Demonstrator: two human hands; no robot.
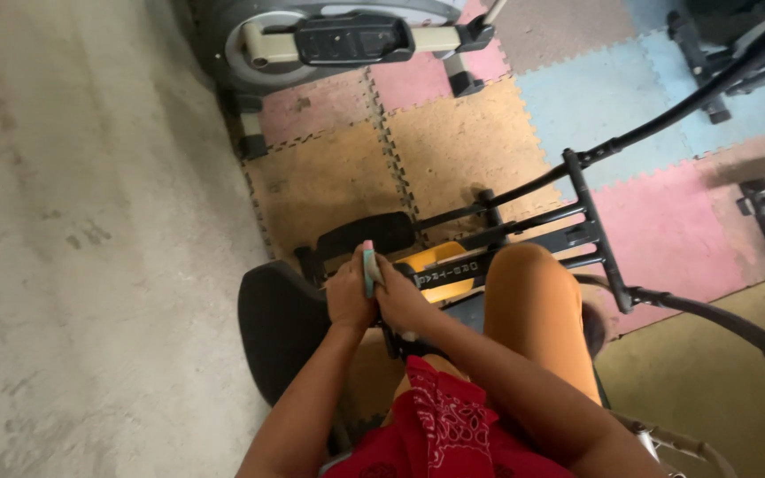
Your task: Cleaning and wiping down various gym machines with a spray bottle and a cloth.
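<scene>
Head view, looking down over a seated person's lap.

- Left hand (350,296): closed around a small flat pale-green pad (369,271), possibly a sponge or cloth; its kind is hard to make out.
- Right hand (400,299): pressed against the left, fingers curled narrow on the pad's other face. Both hands share the hold, neither nearer.
- Pad: stands on edge between the two hands, long axis running away from the body, just above the black frame (524,232) of an exercise machine, whose yellow panel (440,257) lies just beyond the knuckles.
- Knee (529,292): bare, right of the hands; red patterned cloth (440,429) across the lap.
- Foam floor mats (462,142): orange, pink, blue; concrete floor (90,248) to the left.
- Second machine (347,40): cut off at the top edge.
- Hidden: the pad's lower half and whatever it touches.
</scene>
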